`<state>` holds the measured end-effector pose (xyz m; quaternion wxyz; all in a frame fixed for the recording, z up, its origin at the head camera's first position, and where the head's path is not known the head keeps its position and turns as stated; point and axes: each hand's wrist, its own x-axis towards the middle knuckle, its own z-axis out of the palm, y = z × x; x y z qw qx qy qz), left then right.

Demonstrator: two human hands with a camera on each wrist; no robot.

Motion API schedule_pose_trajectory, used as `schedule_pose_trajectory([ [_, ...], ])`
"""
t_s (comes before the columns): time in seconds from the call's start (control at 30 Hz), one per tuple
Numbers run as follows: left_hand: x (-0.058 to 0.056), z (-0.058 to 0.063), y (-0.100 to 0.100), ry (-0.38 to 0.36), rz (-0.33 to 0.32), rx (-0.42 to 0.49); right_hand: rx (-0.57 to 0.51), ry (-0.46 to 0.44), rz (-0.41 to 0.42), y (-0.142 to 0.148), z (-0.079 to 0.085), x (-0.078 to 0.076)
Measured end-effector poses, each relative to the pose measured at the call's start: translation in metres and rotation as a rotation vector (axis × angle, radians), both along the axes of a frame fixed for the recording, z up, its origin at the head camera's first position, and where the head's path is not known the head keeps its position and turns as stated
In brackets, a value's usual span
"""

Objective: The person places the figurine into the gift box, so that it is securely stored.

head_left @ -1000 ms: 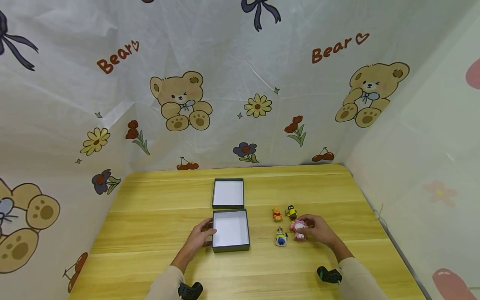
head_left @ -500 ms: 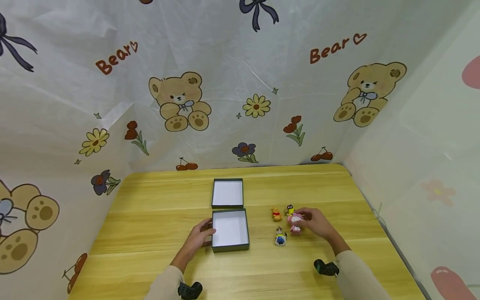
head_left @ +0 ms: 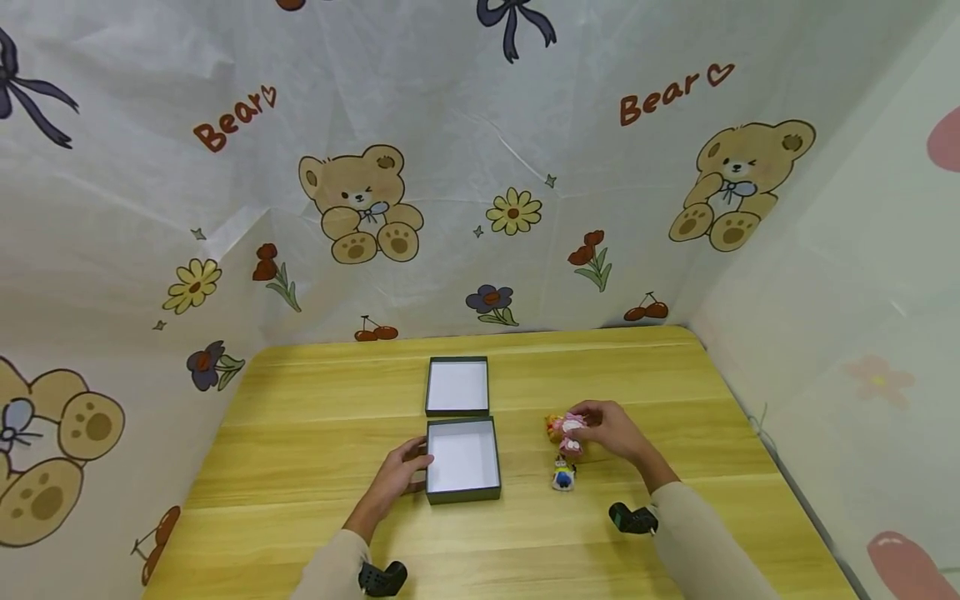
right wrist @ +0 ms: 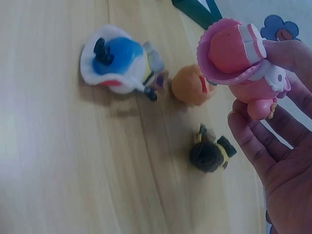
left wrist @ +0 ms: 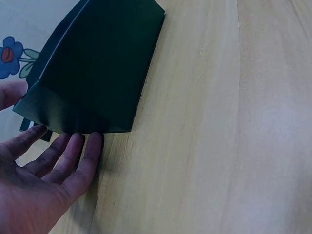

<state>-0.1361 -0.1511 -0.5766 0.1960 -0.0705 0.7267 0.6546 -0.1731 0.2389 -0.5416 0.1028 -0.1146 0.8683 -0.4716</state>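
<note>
My left hand (head_left: pixel 397 475) grips the left side of an open dark green box (head_left: pixel 463 497) with a white inside; in the left wrist view its thumb is at the rim and its fingertips touch the lower edge. My right hand (head_left: pixel 617 432) pinches a pink figurine (right wrist: pixel 239 53) between thumb and fingers, above the table. Below it, in the right wrist view, are a blue-and-white figurine (right wrist: pixel 119 56), an orange bear figurine (right wrist: pixel 187 85) and a black-and-yellow figurine (right wrist: pixel 207 156). My right hand hides the black-and-yellow one in the head view.
Right behind the box lies its matching lid (head_left: pixel 457 413), white inside facing up. All of this is on a wooden table (head_left: pixel 315 392). A white bear-print cloth (head_left: pixel 450 108) hangs at the back, and a pale wall (head_left: pixel 810 333) borders the right side.
My right hand has lifted the pink figurine and carried it leftward and a little back, over the other figurines. My left hand has stayed at the box.
</note>
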Motion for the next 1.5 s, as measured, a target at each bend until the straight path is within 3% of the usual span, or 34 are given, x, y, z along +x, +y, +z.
schedule_pose_trajectory([
  [0.93, 0.002, 0.001, -0.001, -0.013, 0.012, 0.004, -0.065, -0.103, 0.015, -0.061, 0.012, -0.018],
  [1.23, -0.001, -0.001, -0.001, -0.003, -0.006, -0.012, -0.084, -0.074, 0.069, -0.075, 0.013, -0.020],
  [1.3, -0.001, -0.001, -0.001, -0.005, -0.003, -0.011, -0.086, -0.058, 0.084, -0.080, 0.024, -0.016],
  [1.4, 0.005, 0.016, 0.002, -0.002, -0.010, -0.001, -0.087, -0.048, 0.086, -0.085, 0.025, -0.015],
  [1.5, 0.006, 0.020, 0.003, -0.006, -0.012, 0.003, -0.086, -0.069, 0.074, -0.089, 0.021, -0.017],
])
